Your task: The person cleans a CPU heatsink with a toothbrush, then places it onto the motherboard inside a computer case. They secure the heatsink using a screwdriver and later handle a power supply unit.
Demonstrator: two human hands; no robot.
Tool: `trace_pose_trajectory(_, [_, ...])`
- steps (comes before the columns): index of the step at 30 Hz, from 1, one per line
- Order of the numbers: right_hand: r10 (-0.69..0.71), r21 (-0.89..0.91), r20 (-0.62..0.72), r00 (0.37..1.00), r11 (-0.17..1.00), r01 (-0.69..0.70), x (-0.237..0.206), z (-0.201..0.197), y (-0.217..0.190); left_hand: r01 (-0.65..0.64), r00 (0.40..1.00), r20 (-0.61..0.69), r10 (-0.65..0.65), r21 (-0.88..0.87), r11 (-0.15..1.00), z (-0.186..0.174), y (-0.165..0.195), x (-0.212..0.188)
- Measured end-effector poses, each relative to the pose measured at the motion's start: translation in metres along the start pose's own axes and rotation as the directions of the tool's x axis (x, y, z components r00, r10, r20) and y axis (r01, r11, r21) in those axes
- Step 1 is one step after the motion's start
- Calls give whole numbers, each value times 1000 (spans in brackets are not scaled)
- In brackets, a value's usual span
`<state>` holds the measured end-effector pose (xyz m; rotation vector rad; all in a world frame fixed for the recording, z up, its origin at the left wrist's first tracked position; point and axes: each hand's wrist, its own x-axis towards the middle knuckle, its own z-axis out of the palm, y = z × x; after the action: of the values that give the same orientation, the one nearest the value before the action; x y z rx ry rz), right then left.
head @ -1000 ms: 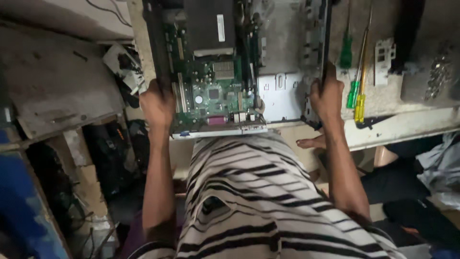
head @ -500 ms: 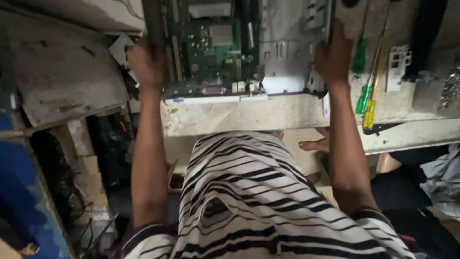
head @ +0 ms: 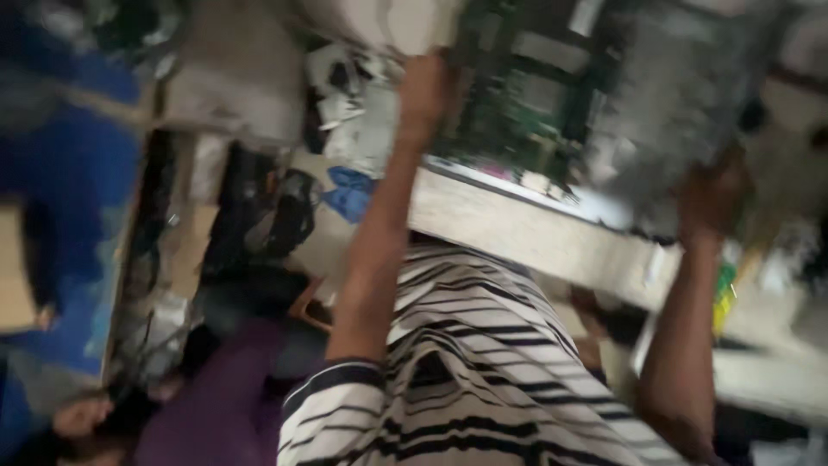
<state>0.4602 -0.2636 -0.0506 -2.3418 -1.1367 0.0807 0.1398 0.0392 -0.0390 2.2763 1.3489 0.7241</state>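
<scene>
Hands first: our left hand (head: pixel 424 91) is closed on the left edge of an open computer case (head: pixel 604 103), fingers curled around its rim, though the blur keeps us from telling how tightly. Our right hand (head: pixel 711 194) clasps the case at its lower right corner, fingers wrapped up against the grey metal; again the smear hides the exact finger positions. Between our two hands the case sits tilted across the upper right of the view, with a green circuit board (head: pixel 517 103) showing in its left half and a grey metal panel (head: pixel 681 95) in its right half. The case's near edge lies over the front of a pale workbench (head: pixel 526 233), whose worn front face runs slantwise below it; whether the case rests on the bench or is raised off it we cannot tell.

Both our arms reach up from a black-and-white striped shirt (head: pixel 466 380) that fills the lower middle. Just beside our right forearm we see something green and yellow (head: pixel 723 298), too blurred to name. To the left of our left arm lies a heap of dark and grey clutter (head: pixel 285 198) with a blue scrap (head: pixel 352 194) in it, and at the far left a blue surface (head: pixel 69 173). Purple cloth (head: pixel 216 406) shows at the lower left.
</scene>
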Motion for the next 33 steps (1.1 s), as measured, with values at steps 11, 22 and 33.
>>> trace_pose_trajectory(11, [71,-563,81,994,826,-13,1,-15,23,242,946,268,-181,-212,947,-6,23,-10])
trace_pose_trajectory(22, [-384,103,-20,923,918,383,-46,46,-98,694,716,-314,-623,410,591,-163,-308,-167])
trace_pose_trajectory(33, [-876,850,477,68,480,218,-62,171,-490,755,642,-259,-722,376,537,-212,-376,-219])
